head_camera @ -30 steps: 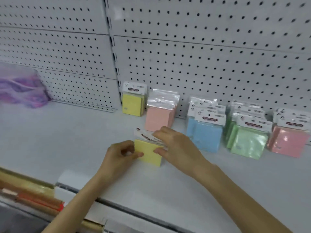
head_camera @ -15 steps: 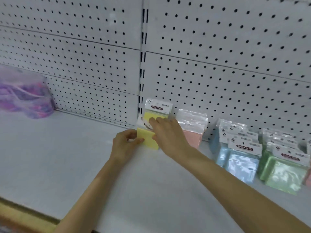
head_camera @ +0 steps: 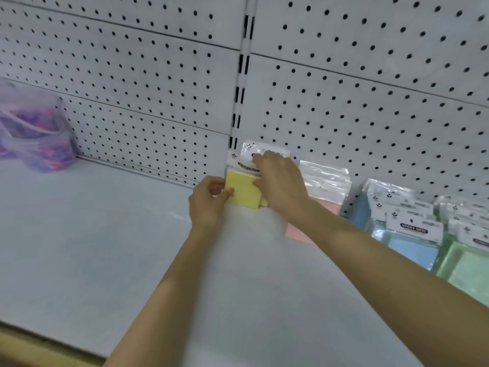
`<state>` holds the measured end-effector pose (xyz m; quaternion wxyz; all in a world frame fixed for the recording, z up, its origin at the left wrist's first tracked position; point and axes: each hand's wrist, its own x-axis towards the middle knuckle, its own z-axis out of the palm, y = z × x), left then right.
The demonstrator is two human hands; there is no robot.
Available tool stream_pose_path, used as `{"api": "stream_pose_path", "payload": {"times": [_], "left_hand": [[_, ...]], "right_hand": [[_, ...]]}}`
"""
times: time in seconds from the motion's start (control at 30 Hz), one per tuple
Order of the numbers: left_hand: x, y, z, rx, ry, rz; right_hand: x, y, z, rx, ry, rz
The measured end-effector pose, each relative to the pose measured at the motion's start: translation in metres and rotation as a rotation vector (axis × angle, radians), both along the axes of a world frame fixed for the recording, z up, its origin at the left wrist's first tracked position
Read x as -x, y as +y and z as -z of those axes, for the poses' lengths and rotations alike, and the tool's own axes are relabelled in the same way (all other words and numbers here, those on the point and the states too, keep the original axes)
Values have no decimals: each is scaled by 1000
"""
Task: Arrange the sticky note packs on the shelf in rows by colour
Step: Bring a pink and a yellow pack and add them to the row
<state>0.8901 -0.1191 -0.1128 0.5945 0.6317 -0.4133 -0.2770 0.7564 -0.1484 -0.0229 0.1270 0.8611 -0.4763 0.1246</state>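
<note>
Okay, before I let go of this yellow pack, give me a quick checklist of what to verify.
1. Left hand grip on front yellow pack: ok, pinching its left edge.
2. Right hand steadying its top: ok.
3. Standing in front of back yellow pack: ok.
4. Base flat on shelf: cannot tell.
5. Clear of pink pack: cannot tell, right hand hides the gap.

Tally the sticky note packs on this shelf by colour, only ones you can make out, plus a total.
Yellow: 2, the front yellow pack held by the left hand and right hand, the back yellow pack behind it.
Pink packs: at least 1, partly behind the arm.
Blue packs: at least 3.
Green packs: at least 2, cut off at the edge.
Total: at least 8.
</note>
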Motion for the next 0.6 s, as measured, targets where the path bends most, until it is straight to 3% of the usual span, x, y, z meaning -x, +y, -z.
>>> {"api": "stream_pose_path", "payload": {"times": [0.23,0.47,0.6], "left_hand": [[0,-5,0,-64,0,35],[7,-7,-2,-58,-58,16],[9,4,-8,2,-127,-73]], "right_hand": [[7,-7,-1,53,48,79],[26,-4,14,89,-86,94],[48,4,3,162,-167,1]]}}
